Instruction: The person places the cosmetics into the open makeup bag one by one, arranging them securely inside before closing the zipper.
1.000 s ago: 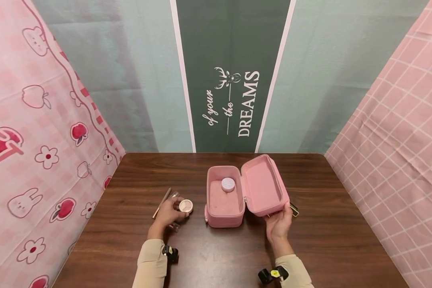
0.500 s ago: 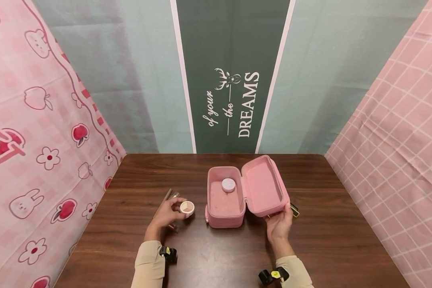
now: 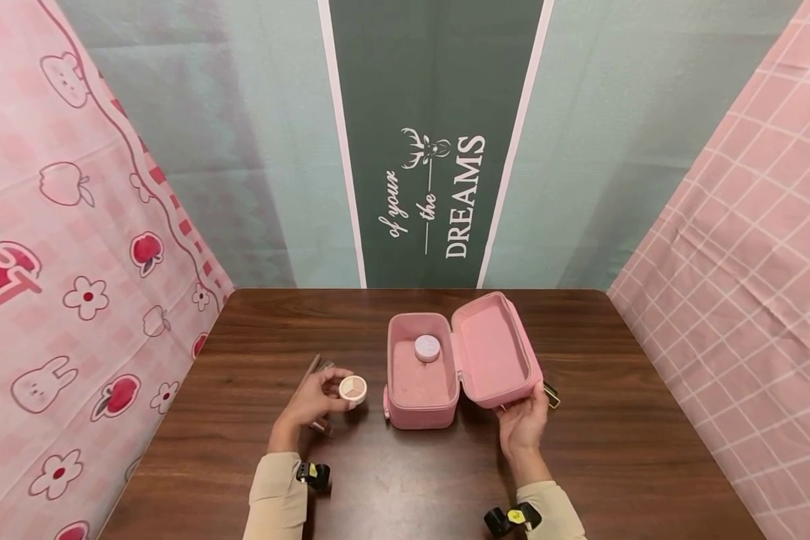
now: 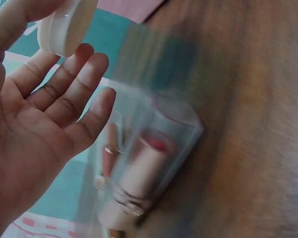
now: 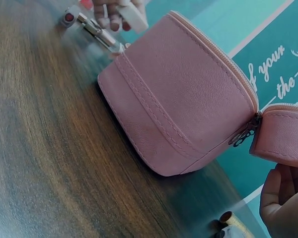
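Note:
My left hand (image 3: 310,399) pinches a small round white tub (image 3: 354,388) whose top shows three pale sections. It is held above the table, left of a pink zippered cosmetic case (image 3: 423,417). The case stands with its lid (image 3: 491,351) swung out to the right. My right hand (image 3: 525,427) holds that lid by its near right corner, fingers partly hidden beneath it. A second round white tub (image 3: 427,348) lies inside the case near the back. In the left wrist view, a lipstick (image 4: 144,168) in clear packaging lies below the left hand, blurred.
Slim tubes (image 3: 321,426) lie partly hidden under the left hand. A gold and black item (image 3: 551,394) lies right of the lid, partly covered by it. The dark wooden table (image 3: 405,487) is bounded by fabric hangings at the back and both sides.
The left hand has lifted the round tub slightly and shifted it a little to the right, off the tubes beside it. The right hand and the lid have hardly moved.

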`<state>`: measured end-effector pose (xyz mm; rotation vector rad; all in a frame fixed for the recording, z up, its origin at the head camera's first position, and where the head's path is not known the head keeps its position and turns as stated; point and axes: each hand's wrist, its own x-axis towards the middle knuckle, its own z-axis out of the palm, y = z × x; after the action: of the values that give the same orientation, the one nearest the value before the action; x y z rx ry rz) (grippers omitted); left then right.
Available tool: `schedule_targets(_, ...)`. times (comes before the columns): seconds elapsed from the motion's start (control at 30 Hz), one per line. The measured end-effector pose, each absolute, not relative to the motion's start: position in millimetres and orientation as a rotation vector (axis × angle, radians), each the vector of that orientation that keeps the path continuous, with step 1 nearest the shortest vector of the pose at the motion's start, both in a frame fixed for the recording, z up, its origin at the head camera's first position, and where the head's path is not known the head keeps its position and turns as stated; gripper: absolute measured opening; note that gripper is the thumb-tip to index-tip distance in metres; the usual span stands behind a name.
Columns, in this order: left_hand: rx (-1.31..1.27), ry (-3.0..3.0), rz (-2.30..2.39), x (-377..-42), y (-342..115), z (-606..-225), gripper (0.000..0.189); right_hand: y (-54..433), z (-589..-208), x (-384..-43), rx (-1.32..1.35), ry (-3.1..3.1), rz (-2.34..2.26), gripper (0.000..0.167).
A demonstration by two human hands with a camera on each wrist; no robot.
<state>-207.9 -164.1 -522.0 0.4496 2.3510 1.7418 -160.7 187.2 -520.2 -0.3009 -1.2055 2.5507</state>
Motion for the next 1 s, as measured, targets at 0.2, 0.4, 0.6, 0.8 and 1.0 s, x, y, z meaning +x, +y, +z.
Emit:
schedule_targets(0.2,0.562,2.319,1.752,-205.8,-155.9,-489.6,0.046,186.8,-521.1,-159.1,-0.295,-1.215,2.552,0.047)
schedule_targets(0.4,0.543,2.295,1.734,-209.4,-150.0,-464.9,0.046,187.5,-520.7,-159.4,-0.305,-1.212,2.553,0.046)
schedule_targets(0.6,0.549,2.27,1.753,-222.8,-143.6,-454.2,0.046,188.0,-518.6,-160.1,-0.307,-1.168,2.57,0.046)
schedule_targets(0.8,0.51,2.247,1.727,-240.9,-137.4,-464.1,0.047,188.9,-517.9,-159.9,-0.331,-1.173,2.572,0.045)
schedule_targets(1.0,0.532,2.264,1.686,-252.0,-133.2,-469.9,0.048,189.2,-517.6,-159.4,-0.31,-1.192,2.575,0.045)
